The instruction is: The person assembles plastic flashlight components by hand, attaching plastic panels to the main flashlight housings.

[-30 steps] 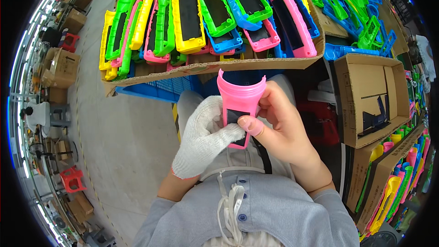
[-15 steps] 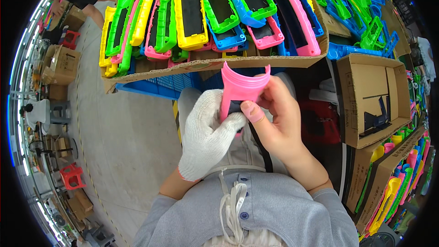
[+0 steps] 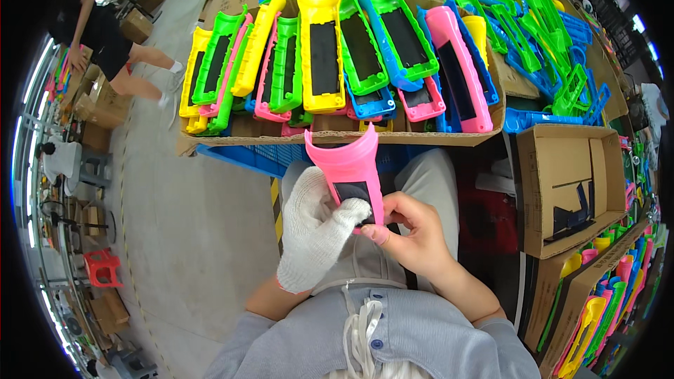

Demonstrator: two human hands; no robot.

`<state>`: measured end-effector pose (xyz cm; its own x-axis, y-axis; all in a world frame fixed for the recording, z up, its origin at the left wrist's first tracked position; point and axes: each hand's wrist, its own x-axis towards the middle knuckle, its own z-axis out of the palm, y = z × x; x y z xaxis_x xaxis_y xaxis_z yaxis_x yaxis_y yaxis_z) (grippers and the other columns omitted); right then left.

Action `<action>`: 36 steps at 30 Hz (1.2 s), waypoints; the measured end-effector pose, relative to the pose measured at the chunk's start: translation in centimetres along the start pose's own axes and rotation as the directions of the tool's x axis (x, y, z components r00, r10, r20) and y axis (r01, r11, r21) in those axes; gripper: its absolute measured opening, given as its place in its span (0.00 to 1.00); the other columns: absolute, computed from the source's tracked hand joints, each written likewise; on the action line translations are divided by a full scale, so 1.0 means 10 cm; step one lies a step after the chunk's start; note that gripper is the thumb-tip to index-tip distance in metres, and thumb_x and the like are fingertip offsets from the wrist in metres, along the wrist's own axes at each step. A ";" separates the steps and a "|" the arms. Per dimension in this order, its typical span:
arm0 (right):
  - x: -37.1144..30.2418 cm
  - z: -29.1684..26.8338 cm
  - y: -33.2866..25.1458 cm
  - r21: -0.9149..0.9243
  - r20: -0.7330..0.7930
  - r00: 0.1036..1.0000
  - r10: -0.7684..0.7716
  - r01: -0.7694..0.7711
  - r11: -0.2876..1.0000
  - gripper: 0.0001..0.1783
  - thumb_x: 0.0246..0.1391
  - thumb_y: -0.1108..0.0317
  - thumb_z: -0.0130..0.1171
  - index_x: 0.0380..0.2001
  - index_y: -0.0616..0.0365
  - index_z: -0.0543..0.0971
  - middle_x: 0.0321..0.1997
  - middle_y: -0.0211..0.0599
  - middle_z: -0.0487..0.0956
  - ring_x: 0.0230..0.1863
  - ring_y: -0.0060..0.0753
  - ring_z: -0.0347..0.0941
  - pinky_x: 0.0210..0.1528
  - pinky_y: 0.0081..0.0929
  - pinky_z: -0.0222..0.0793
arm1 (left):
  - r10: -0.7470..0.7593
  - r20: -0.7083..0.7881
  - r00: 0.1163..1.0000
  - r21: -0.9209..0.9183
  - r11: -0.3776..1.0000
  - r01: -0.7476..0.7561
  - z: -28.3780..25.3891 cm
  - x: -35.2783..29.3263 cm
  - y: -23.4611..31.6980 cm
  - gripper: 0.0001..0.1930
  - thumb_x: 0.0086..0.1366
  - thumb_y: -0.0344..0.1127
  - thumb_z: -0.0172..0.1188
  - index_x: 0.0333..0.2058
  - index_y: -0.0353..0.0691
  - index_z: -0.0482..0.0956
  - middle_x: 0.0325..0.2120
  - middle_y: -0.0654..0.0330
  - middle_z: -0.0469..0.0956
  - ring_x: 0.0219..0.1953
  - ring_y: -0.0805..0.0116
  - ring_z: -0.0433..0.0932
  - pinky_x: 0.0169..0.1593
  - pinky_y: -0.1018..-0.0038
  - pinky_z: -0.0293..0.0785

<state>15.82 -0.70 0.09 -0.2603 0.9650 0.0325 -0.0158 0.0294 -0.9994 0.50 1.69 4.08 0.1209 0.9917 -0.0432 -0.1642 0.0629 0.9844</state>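
Observation:
Over my lap I hold a pink plastic housing with a curved, flared top and a dark strip set in its face. My left hand, in a white knitted glove, wraps around its left side, and the gloved thumb presses on the dark strip. My bare right hand pinches the lower right edge of the housing between thumb and fingers. A band of tape or plaster is around the right thumb. The lower end of the housing is partly covered by my hands.
Ahead, a cardboard box holds several coloured housings with dark strips. Green and blue plastic parts pile up at the far right. An open carton with dark strips stands right, above boxes of coloured parts. Another person is at the far left.
The pink housing has turned to show its face and dark strip. My right hand has moved down to its lower edge, and my left thumb now lies on the strip.

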 end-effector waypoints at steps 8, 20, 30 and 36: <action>0.06 -0.16 -0.14 -0.150 0.163 0.984 -0.077 0.102 0.983 0.15 0.49 0.68 0.61 0.38 0.63 0.74 0.36 0.38 0.76 0.38 0.31 0.72 0.43 0.28 0.67 | 0.169 0.324 0.931 0.095 0.973 -0.210 -0.20 0.04 -0.09 0.21 0.53 0.24 0.59 0.47 0.35 0.67 0.48 0.57 0.68 0.50 0.70 0.68 0.53 0.72 0.64; 0.04 0.01 -0.32 -0.196 0.237 0.955 -0.179 0.228 0.954 0.15 0.47 0.65 0.63 0.37 0.61 0.76 0.31 0.42 0.78 0.34 0.44 0.75 0.39 0.31 0.68 | 0.277 0.489 0.827 -0.324 0.938 -0.123 -0.27 0.18 -0.32 0.25 0.68 0.46 0.43 0.54 0.31 0.58 0.50 0.50 0.66 0.53 0.64 0.66 0.58 0.68 0.59; 1.16 -0.19 -1.56 -0.917 -0.207 0.915 -0.345 -0.058 0.396 0.21 0.48 0.54 0.59 0.16 0.61 0.76 0.12 0.41 0.72 0.16 0.41 0.70 0.21 0.33 0.64 | 0.044 0.529 0.847 0.271 0.938 -0.218 -0.62 0.12 -0.53 0.14 0.62 0.36 0.51 0.45 0.35 0.71 0.38 0.53 0.75 0.42 0.62 0.74 0.47 0.71 0.69; 1.60 -0.18 -1.41 -0.999 -0.040 0.983 -0.182 -0.033 0.041 0.22 0.48 0.50 0.57 0.15 0.58 0.77 0.15 0.42 0.74 0.22 0.43 0.73 0.25 0.37 0.67 | 0.122 0.166 0.978 0.821 0.532 -0.206 -1.05 0.10 -1.39 0.14 0.56 0.38 0.55 0.39 0.40 0.72 0.40 0.50 0.72 0.42 0.51 0.72 0.47 0.61 0.66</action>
<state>13.64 14.80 14.69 -0.2143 0.9532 0.2133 0.9720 0.2296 -0.0494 -7.34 2.95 -11.46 0.2611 0.9594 0.1065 0.6920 -0.2629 0.6723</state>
